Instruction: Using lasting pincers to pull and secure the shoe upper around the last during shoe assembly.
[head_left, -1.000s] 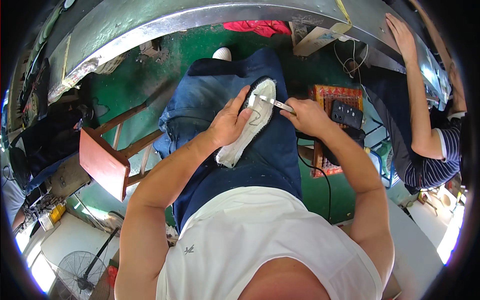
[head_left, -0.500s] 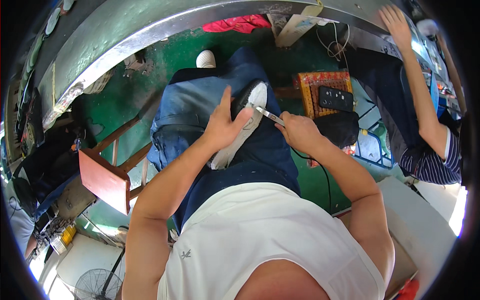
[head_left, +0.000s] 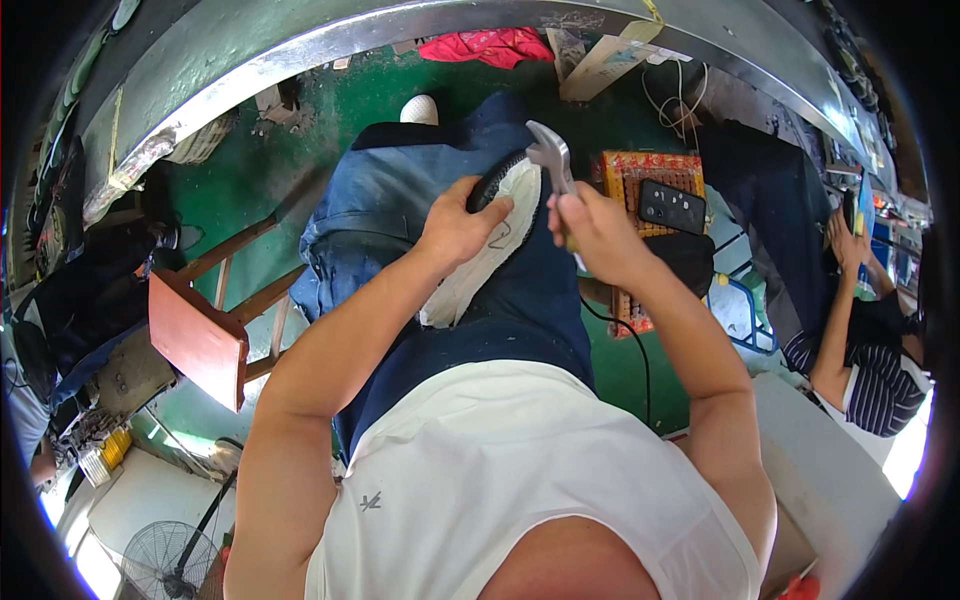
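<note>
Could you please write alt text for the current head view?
A left hand grips a shoe, pale side up, on a denim-clad lap; the right hand holds a hammer near the shoe's far end. To the right, a black device lies on a beaded mat.

A black phone (head_left: 671, 207) lies on a beaded seat (head_left: 625, 185), well apart from 1 fan (head_left: 165, 563).

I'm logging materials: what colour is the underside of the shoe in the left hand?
The shoe's underside is off-white, best seen in the head view.
</note>
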